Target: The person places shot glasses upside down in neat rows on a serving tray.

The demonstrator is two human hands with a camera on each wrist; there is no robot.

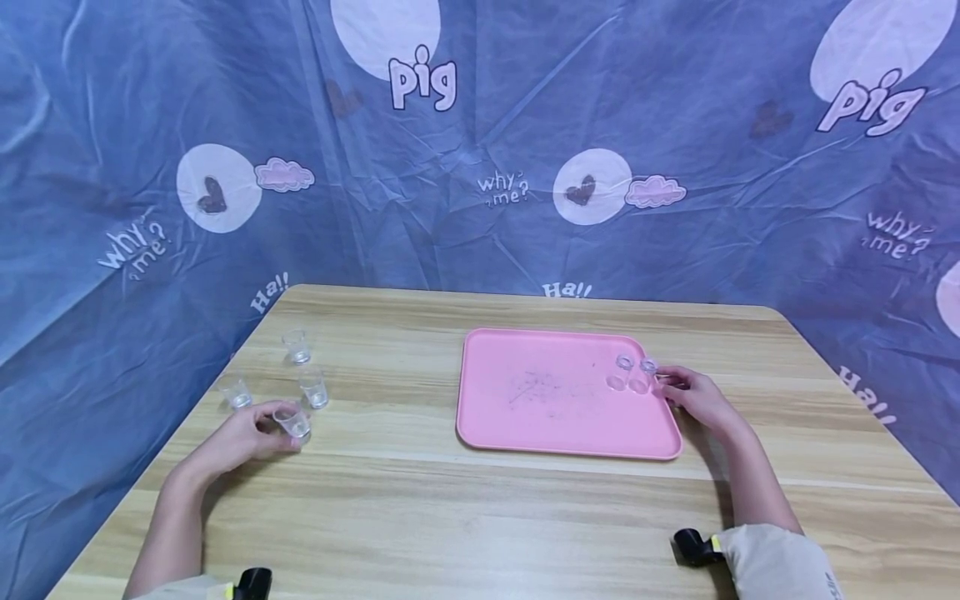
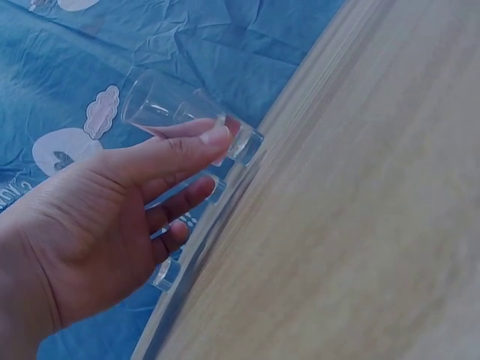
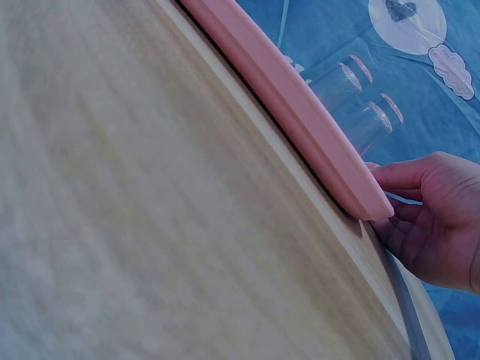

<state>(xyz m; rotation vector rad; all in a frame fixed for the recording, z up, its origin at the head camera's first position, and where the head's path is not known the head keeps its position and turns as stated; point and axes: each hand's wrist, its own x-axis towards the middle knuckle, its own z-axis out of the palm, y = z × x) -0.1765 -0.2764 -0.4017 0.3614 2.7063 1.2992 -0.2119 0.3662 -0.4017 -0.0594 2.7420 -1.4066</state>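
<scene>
At the table's left side my left hand (image 1: 251,433) pinches a small clear shot glass (image 1: 295,422) between thumb and fingers. That glass leans with its thick base low, near the tabletop, as the left wrist view shows; whether it touches is unclear. Three more shot glasses stand just beyond this hand: one glass (image 1: 297,347) at the back, another glass (image 1: 314,390) to the right, a third glass (image 1: 236,392) to the left. My right hand (image 1: 697,400) grips the right rim of a pink tray (image 3: 330,142), thumb on top. Two upside-down shot glasses (image 1: 626,364) stand on the tray near that hand.
The pink tray lies right of centre on a wood-grain table (image 1: 420,517). Dark scuffs mark the tray's middle. A blue printed cloth (image 1: 480,233) hangs behind the table and along both sides.
</scene>
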